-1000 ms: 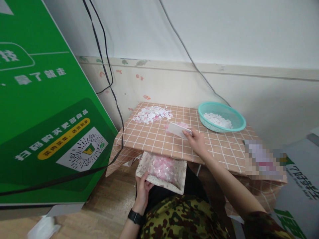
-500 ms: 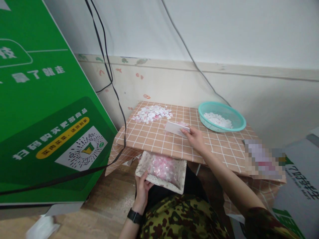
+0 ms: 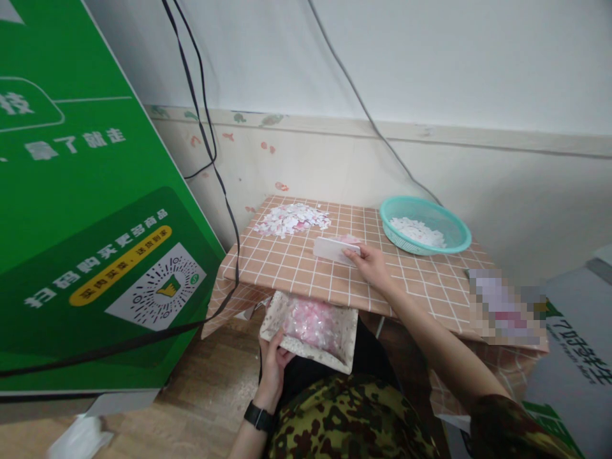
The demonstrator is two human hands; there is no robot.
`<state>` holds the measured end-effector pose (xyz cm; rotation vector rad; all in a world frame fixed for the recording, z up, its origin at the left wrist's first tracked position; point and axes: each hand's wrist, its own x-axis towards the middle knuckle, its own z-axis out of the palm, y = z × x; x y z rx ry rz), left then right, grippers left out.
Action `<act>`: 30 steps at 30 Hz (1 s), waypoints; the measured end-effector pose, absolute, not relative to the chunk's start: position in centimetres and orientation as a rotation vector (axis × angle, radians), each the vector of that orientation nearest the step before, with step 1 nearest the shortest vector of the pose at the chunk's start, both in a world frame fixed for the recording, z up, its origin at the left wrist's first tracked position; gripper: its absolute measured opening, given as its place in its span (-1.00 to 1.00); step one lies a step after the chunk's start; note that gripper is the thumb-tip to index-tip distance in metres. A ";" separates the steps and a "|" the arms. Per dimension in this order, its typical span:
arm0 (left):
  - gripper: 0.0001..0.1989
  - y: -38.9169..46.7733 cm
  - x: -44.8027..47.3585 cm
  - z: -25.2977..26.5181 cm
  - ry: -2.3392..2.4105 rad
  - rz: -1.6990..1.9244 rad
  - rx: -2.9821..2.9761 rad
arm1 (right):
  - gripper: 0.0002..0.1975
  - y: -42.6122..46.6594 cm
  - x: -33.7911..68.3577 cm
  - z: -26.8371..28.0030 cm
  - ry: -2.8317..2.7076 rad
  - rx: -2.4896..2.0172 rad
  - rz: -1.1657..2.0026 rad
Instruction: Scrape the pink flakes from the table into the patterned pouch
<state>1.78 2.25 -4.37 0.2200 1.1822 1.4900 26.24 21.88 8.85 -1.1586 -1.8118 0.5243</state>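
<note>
My left hand [image 3: 276, 360] grips the near left rim of a speckled cream tray [image 3: 348, 347], held below the table's front edge. Small pink and clear pieces [image 3: 310, 322] lie in the tray. Above the tabletop, my right hand [image 3: 368, 262] pinches the right end of a flat white card [image 3: 329, 250], which stands on its long edge. Some pink pieces [image 3: 348, 239] show just behind the card, partly hidden by it. Farther left on the cloth is a heap of small white and pink flakes [image 3: 291, 218].
A turquoise basket [image 3: 461, 241] holding white pieces stands at the table's back right. Brown checked cloth [image 3: 287, 268] covers the table. Black cables [image 3: 228, 197] hang at the left, before a green printed panel [image 3: 143, 191]. A blurred-out item [image 3: 507, 309] lies at the right corner.
My right hand has drawn the card slightly left and nearer to me, and the card now looks more level. My left hand and the tray stay in place.
</note>
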 end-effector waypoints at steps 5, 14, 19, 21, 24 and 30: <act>-0.37 2.2 1.6 -4.7 1.168 1.484 0.219 | -0.53 22.0 26.1 8.9 -1.785 -1.193 0.456; -0.40 2.3 1.6 -4.9 1.175 1.477 0.214 | -0.52 19.9 26.2 9.3 -1.787 -1.226 0.435; -0.39 2.2 1.5 -5.3 1.167 1.489 0.215 | -0.53 19.8 26.4 9.3 -1.734 -1.252 0.488; -0.39 2.2 1.5 -5.4 1.164 1.483 0.216 | -0.55 20.3 26.0 9.3 -1.717 -1.262 0.472; -0.39 2.3 1.5 -5.4 1.162 1.483 0.217 | -0.60 21.2 25.1 9.2 -1.731 -1.212 0.449; -0.34 2.3 1.6 -5.0 1.180 1.491 0.205 | -0.62 21.7 24.4 8.8 -1.810 -1.136 0.498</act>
